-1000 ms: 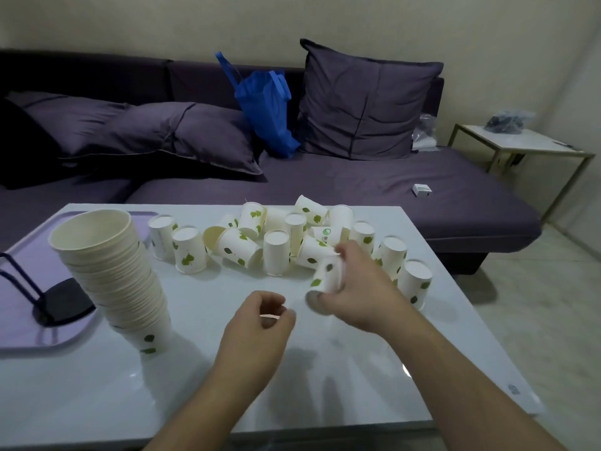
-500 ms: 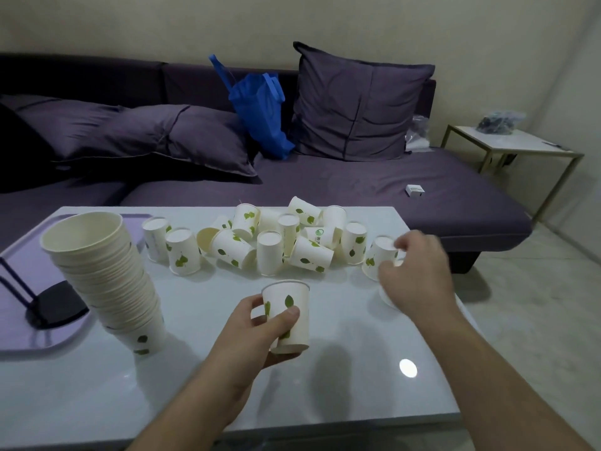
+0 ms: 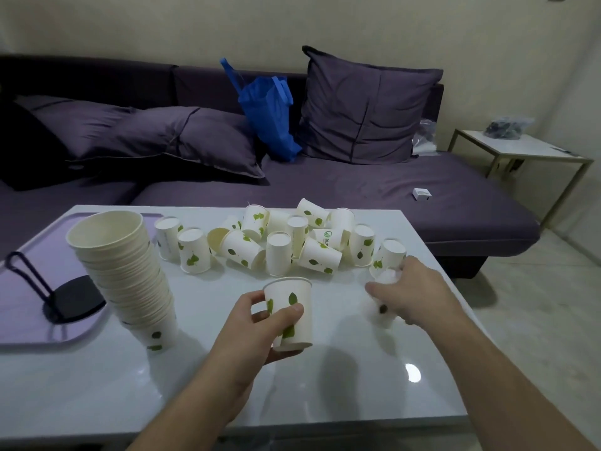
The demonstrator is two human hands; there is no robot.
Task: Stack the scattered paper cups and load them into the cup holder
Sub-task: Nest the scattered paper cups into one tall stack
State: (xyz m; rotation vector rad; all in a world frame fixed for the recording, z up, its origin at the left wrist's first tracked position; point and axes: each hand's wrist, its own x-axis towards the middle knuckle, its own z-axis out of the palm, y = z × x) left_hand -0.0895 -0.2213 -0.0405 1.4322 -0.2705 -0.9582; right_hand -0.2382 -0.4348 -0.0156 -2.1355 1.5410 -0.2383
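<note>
Paper cups point(image 3: 286, 242): white, tapered, green leaf print, scattered upright, inverted and tipped in cluster on glossy white table point(image 3: 201, 382), far side. Tall leaning stack point(image 3: 126, 275) left of cluster, beside black wire cup holder point(image 3: 61, 299) on lilac tray point(image 3: 29, 330). Left hand point(image 3: 257, 330) near side of cluster, forearm reaching in from below, thumb and fingers curled round one upright cup point(image 3: 291, 312), lifted above table. Right hand point(image 3: 409, 294) right of cluster, palm down, fingers curled over blurred cup point(image 3: 385, 278); grip unclear.
</note>
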